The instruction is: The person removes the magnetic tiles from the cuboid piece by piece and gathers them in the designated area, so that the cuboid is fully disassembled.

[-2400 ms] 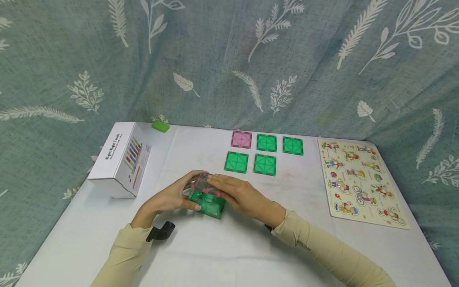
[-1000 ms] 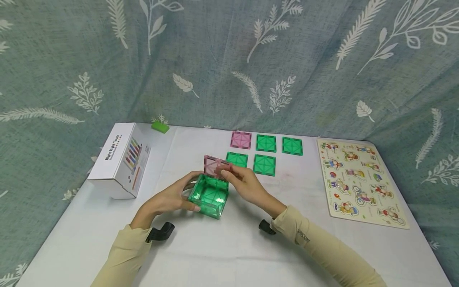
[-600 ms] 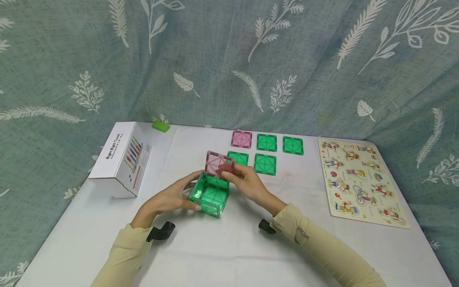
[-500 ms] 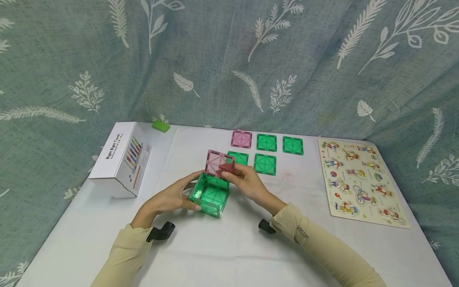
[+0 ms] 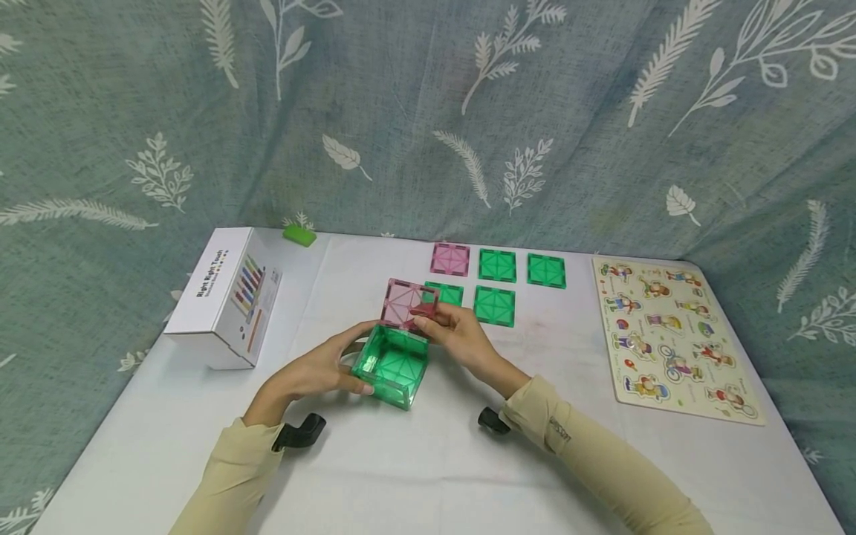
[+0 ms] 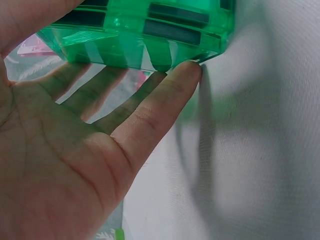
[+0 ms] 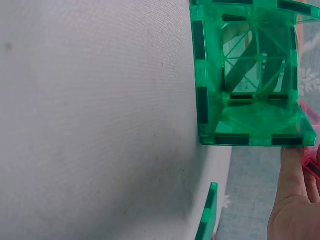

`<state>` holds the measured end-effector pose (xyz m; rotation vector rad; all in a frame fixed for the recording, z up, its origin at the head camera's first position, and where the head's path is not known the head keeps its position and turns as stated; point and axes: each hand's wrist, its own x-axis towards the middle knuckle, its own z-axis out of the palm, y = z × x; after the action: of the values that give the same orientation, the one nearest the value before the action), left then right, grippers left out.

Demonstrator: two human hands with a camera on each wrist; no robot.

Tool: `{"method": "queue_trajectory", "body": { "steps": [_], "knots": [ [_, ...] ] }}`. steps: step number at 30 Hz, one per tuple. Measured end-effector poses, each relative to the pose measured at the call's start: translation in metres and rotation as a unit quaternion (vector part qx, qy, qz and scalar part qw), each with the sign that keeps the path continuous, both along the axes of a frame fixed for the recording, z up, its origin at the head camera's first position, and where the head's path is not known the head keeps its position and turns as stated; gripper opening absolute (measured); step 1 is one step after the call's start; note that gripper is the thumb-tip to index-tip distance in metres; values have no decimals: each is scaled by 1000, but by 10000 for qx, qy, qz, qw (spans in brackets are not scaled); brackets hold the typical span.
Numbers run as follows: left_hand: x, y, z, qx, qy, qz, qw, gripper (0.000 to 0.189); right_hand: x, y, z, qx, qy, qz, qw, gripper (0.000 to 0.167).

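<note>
A green see-through box of magnetic tiles (image 5: 393, 365) stands on the white table, open at its top and right side. My left hand (image 5: 319, 368) holds it from the left, thumb at the front and fingers behind. In the left wrist view, the fingertips touch the green wall (image 6: 127, 32). My right hand (image 5: 467, 343) pinches a pink magnetic tile (image 5: 400, 301) by its right part, tilted up at the box's back top edge. Whether tile and edge touch, I cannot tell. The right wrist view shows the box's inside (image 7: 260, 120) and a sliver of the pink tile (image 7: 311, 161).
Behind the box lie several flat green tiles (image 5: 495, 305) and another pink tile (image 5: 450, 259). A white printed box (image 5: 224, 297) stands at the left, near a small green block (image 5: 299, 235). A picture puzzle board (image 5: 672, 342) lies at the right. A leaf-patterned curtain (image 5: 401, 111) hangs behind.
The pink tile has gone from lying over the box's top under my right hand to tilted up at its back edge, pinched. My left hand keeps its hold on the box.
</note>
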<state>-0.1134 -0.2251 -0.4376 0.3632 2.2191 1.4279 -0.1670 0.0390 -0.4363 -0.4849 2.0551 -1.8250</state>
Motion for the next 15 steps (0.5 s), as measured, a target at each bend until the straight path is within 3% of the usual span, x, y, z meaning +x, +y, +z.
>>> {"method": "queue_trajectory", "body": {
  "steps": [6,15],
  "knots": [
    [1,0,-1,-18,12,-7,10000,104,-1,-1,-3,-82,-41,-26,10000,35],
    [0,0,-1,89,2,-55,9999,103,-1,-3,-5,-38,136,-402,9991,29]
  ]
}}
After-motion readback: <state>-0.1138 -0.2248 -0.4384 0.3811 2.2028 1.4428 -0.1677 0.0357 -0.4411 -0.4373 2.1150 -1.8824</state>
